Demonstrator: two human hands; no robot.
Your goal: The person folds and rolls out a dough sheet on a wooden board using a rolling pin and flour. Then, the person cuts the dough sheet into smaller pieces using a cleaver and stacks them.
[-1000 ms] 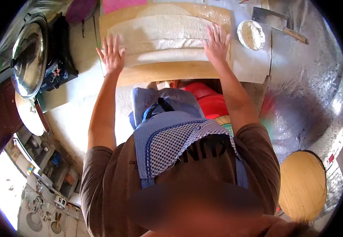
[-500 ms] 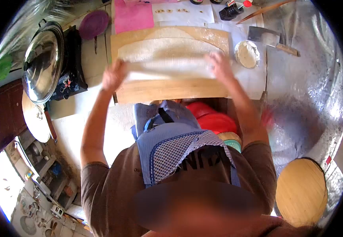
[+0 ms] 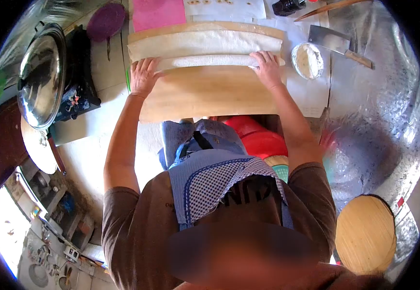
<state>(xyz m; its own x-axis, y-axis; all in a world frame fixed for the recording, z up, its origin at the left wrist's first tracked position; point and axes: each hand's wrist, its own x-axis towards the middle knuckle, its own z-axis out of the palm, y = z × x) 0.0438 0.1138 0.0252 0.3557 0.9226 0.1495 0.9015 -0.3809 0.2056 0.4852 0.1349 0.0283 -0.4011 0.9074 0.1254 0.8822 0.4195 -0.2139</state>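
A sheet of pale dough (image 3: pixel 205 42) covers the far part of a wooden board (image 3: pixel 210 94). Along its near edge lies a long roll (image 3: pixel 207 61) wrapped in dough. My left hand (image 3: pixel 144 75) curls over the roll's left end, thumb pointing inward. At the right end my right hand (image 3: pixel 267 67) has its fingers bent over the roll. Just right of the board stands a white bowl (image 3: pixel 307 61) of white powder. Whether a pin lies inside the roll cannot be made out.
A cleaver (image 3: pixel 338 44) lies at the back right, near a dark bottle (image 3: pixel 288 7). A lidded pan (image 3: pixel 42 76) sits on a stove at the left. Behind the board are a pink sheet (image 3: pixel 158 13) and a purple plate (image 3: pixel 106 21).
Both hands were spread flat on the dough, then lifted a blurred roll. Now they hold the dough roll farther back, and more of the board's near part shows.
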